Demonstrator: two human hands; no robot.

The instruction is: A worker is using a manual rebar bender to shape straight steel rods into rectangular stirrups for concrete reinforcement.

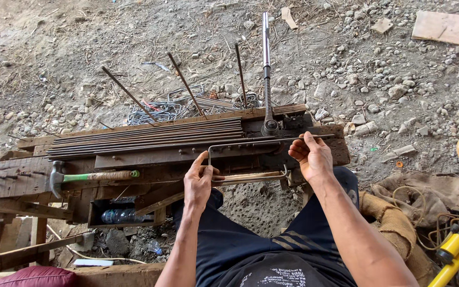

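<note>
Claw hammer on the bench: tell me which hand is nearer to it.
Left. The left hand is just right of the hammer handle's end; the right hand is farther right, gripping the bent rod.

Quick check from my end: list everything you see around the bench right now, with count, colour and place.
bent rod: one, grey, on bench, held by both hands
straight rods: a bundle, dark, along bench top
bending lever: one, silver, upright at bench's far edge
hammer: one, green-and-tan handle, bench left
bench: one, weathered wood, centre
bottle: one, clear, box under bench
wire ties: a heap, grey, ground behind bench
sacking: brown, right
yellow tool: one, bottom right
left hand: on rod's near left end
right hand: on rod's right end
</note>
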